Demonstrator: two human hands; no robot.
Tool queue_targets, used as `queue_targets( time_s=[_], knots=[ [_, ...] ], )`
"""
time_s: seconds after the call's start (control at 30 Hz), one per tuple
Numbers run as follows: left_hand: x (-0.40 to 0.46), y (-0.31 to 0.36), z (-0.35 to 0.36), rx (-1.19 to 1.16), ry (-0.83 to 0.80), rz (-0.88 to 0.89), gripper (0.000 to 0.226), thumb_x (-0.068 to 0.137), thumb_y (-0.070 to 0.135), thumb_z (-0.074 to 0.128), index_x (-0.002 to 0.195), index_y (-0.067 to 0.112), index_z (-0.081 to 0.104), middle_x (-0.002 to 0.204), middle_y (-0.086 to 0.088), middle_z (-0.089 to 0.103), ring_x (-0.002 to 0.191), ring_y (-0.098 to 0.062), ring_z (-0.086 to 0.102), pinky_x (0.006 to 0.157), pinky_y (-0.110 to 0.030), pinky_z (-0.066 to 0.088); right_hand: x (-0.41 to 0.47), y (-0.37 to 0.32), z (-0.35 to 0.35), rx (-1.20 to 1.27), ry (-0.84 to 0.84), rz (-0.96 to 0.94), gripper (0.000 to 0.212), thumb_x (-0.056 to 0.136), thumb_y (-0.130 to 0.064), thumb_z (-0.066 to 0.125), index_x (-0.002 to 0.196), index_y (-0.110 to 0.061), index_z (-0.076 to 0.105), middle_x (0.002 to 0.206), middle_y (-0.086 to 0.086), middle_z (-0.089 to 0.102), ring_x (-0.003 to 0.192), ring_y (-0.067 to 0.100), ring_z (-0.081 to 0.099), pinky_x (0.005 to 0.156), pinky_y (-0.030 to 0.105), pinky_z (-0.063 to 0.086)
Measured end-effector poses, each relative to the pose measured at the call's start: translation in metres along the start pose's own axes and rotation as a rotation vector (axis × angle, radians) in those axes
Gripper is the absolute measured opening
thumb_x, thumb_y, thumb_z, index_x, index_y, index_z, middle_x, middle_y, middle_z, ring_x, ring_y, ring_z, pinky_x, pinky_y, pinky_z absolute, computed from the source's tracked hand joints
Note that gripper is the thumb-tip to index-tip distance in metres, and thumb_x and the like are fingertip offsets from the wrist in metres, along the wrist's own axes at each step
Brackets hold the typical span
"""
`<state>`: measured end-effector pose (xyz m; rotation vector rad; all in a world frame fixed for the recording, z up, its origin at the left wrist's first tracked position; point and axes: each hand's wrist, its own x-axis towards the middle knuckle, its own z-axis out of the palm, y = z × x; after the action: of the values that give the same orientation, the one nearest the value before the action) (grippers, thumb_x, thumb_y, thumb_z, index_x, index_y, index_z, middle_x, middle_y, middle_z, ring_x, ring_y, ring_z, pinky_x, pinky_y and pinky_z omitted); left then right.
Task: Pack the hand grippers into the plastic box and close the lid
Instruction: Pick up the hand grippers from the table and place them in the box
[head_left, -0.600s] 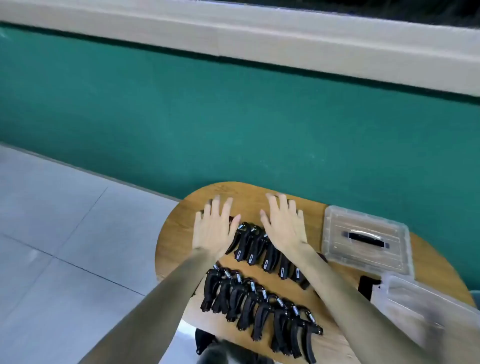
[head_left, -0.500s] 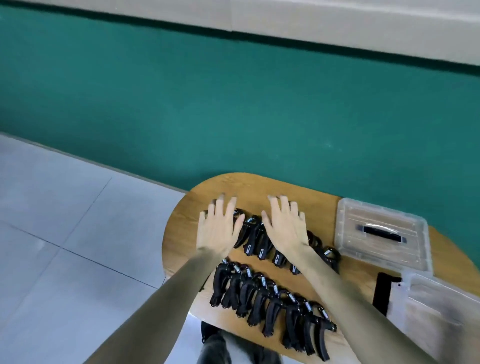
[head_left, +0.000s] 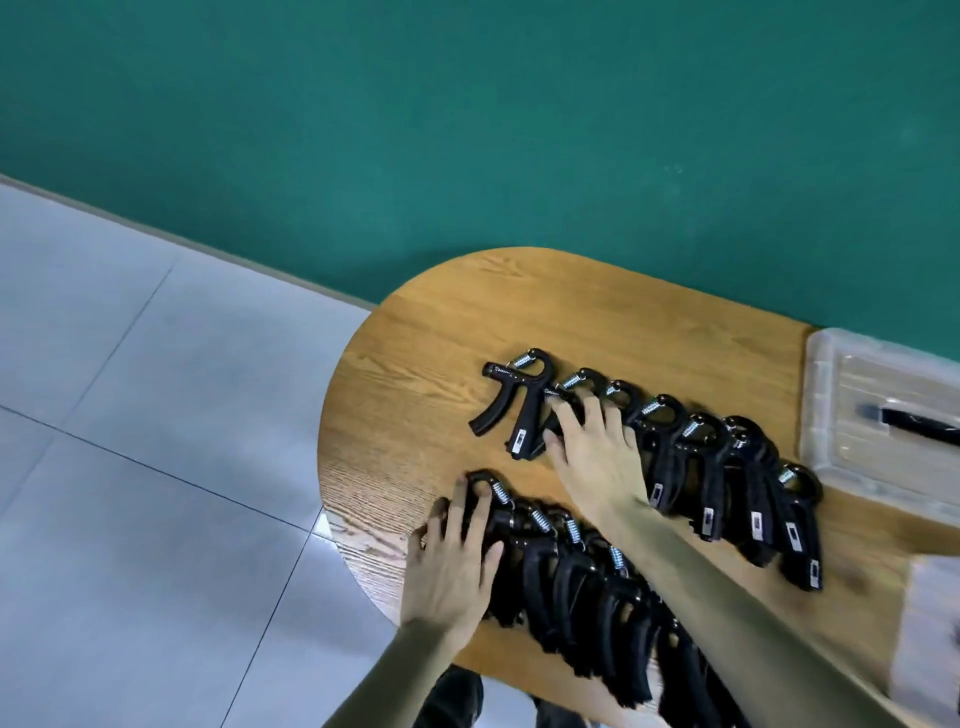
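- Hand grippers lay in two overlapping rows on the wooden table, handles pointing back toward the person, well left of the lid.
- The right hand pressed spread fingers on the far row; one gripper lay just left of it, loose.
- The left hand rested flat on the near row's end.
- The plastic box sat blurred beside the lid; green wall behind, tiled floor.

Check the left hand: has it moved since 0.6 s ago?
Yes. The left hand came back toward the person, from the far row of hand grippers to the near row; it now rests at that row's left end.
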<state>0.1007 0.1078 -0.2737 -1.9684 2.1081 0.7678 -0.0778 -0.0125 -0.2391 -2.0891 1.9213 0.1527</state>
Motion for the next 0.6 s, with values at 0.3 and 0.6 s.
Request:
queue_targets(
  time_s=[0.3, 0.6],
  knots=[
    [0.016, -0.014, 0.027, -0.058, 0.142, 0.066, 0.075, 0.1, 0.058, 0.024, 0.158, 0.028, -0.012, 0.165, 0.0, -0.024, 0.114, -0.025, 0.046, 0.093, -0.041, 0.043, 0.048, -0.055, 0.045, -0.086, 0.105, 0.005, 0.065, 0.097, -0.057, 0.039, 0.153, -0.025, 0.031, 0.161, 0.014, 0.026, 0.142, 0.045, 0.028, 0.102, 0.056, 0.039],
    [0.018, -0.018, 0.033, -0.048, 0.208, 0.079, 0.076, 0.098, 0.053, 0.033, 0.16, 0.023, 0.0, 0.168, -0.006, -0.012, 0.108, -0.026, 0.052, 0.09, -0.044, 0.045, 0.069, -0.085, 0.061, -0.023, 0.059, 0.181, 0.083, 0.093, -0.061, 0.046, 0.159, -0.025, 0.01, 0.167, 0.012, -0.011, 0.146, 0.056, 0.0, 0.118, 0.061, 0.017]
  ],
)
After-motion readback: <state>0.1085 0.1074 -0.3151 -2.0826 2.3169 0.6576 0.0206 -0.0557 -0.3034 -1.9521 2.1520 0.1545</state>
